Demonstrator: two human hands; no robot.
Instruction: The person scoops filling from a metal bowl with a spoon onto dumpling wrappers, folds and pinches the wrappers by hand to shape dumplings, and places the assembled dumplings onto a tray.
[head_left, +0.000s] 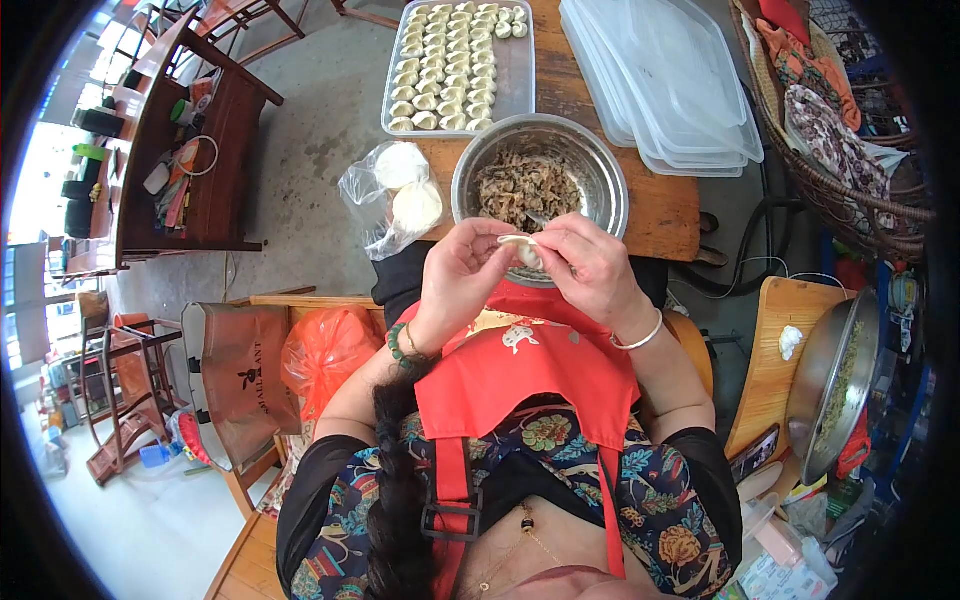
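Both of my hands pinch one pale dumpling (pixel 527 252) over the near rim of a metal bowl. My left hand (pixel 464 270) grips its left end between thumb and fingers, and my right hand (pixel 592 268) presses the right end of its edge. Inside the steel bowl (pixel 612 190) lies brown chopped filling (pixel 520 185), with a utensil partly hidden behind my right hand. Left of the bowl, a clear plastic bag (pixel 372 215) holds stacks of round wrappers (pixel 416 206). Beyond the bowl, a tray (pixel 515 90) carries rows of folded dumplings (pixel 440 65).
Stacked translucent plastic trays (pixel 665 80) cover the right side of the wooden table (pixel 660 215). A wicker basket with cloths (pixel 835 150) stands farther right, above a large metal pan (pixel 835 385). On the left are a red plastic bag (pixel 330 355), a brown bag (pixel 245 375) and a wooden cabinet (pixel 190 150).
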